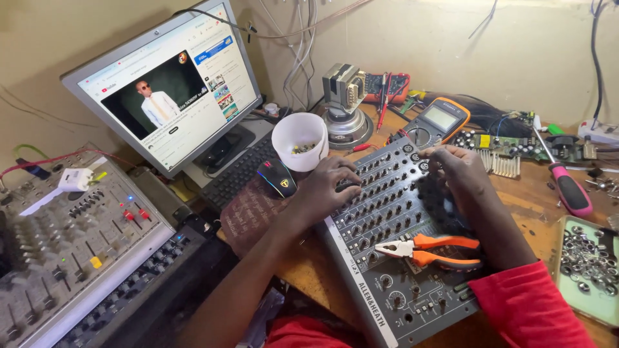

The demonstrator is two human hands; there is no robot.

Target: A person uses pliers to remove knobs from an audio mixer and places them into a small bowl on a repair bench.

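A grey audio mixer panel [393,219] with rows of small sockets and knobs lies tilted on the wooden bench. My left hand [329,187] rests on its upper left edge, fingers curled over a black knob. My right hand [451,169] presses its fingertips onto the panel's top right rows; what it pinches is hidden. Orange-handled pliers [432,250] lie loose on the panel below my right forearm.
A white cup [300,140] of small parts stands behind the panel, beside a black mouse [277,178] and keyboard [242,171]. A monitor [171,84] and a second mixer [71,238] fill the left. A multimeter [438,121], pink screwdriver [570,187], circuit board [509,145] and tray of nuts [587,258] sit right.
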